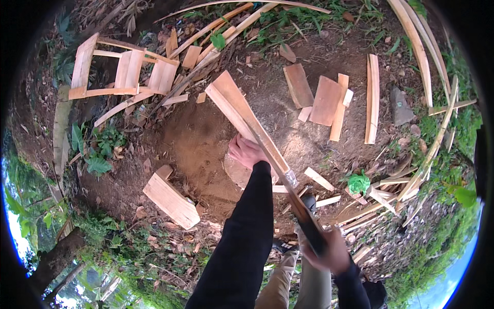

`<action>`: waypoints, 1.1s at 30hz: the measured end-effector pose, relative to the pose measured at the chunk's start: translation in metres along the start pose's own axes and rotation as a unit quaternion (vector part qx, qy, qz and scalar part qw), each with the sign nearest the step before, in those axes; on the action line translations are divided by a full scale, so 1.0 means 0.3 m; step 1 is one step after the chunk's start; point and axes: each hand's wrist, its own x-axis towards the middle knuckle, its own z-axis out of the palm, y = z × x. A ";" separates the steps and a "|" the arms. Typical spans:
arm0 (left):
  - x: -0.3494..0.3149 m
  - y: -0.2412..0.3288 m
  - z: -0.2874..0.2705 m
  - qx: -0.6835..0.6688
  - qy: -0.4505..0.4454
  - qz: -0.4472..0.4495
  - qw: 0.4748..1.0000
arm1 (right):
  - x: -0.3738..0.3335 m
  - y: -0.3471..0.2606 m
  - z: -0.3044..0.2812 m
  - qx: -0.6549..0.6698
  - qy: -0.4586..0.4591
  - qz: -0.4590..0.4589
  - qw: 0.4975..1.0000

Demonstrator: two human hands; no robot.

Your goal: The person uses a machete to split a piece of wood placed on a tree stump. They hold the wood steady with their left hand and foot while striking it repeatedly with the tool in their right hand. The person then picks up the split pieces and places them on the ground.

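A pale wooden board (226, 98) stands tilted at the middle, over a round wood block (232, 169). My left hand (247, 151) is closed round the board's left side. My right hand (329, 252), slightly blurred, is wrapped round the dark handle of a long-bladed tool that looks like a machete (298, 205). Its blade slants up and left against the board's right side; where blade and wood part is hard to make out. Beneath the tool, a short wood piece (319, 178) lies on the ground.
At the upper left lies a wooden frame (116, 92). Several planks (325, 100) rest at the upper right, near a grey stone (401, 106). A thick board (171, 201) lies at the lower left. A green plastic bundle (358, 183) sits beside scrap strips on the right.
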 end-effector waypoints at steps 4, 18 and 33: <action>-0.022 0.055 -0.030 0.011 -0.016 -0.027 0.999 | -0.102 -0.012 -0.045 0.036 0.013 0.040 0.998; 0.033 0.129 -0.043 -0.032 0.021 -0.025 0.999 | 0.156 -0.052 0.093 0.011 0.058 0.046 0.997; 0.020 0.090 -0.059 -0.027 0.000 -0.040 0.999 | 0.217 0.047 0.110 0.050 0.009 0.084 0.995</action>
